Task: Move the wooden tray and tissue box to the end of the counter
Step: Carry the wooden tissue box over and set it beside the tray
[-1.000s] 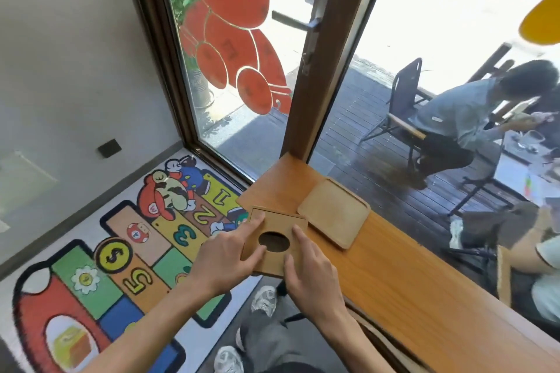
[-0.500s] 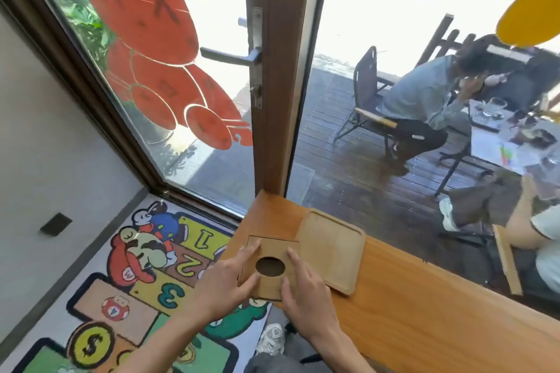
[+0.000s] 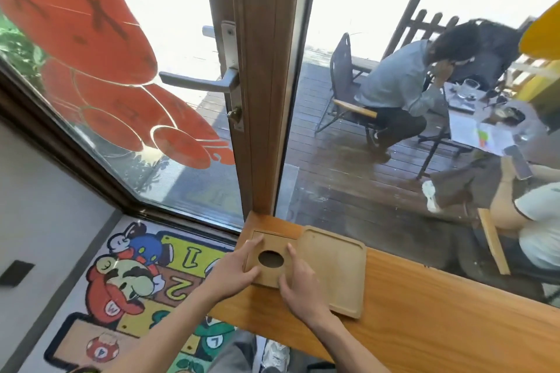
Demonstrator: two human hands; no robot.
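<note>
A square wooden tissue box (image 3: 271, 247) with a round dark hole in its top rests on the orange-brown counter (image 3: 424, 321), close to its left end. My left hand (image 3: 235, 271) grips its left side, thumb at the near edge, fingers on top. My right hand (image 3: 300, 285) holds its right side, forefinger up along the edge. The flat wooden tray (image 3: 336, 266) lies directly to the right, touching the box, its near corner by my right wrist.
The counter ends by a wooden door post (image 3: 263, 85) with a metal handle (image 3: 197, 83). Glass runs along the counter's far edge; people sit at a table outside. A cartoon floor mat (image 3: 136, 281) lies below to the left.
Both hands have carried the tissue box from over the counter's corner onto the counter, up against the tray. The view has tilted up and closer to the door post.
</note>
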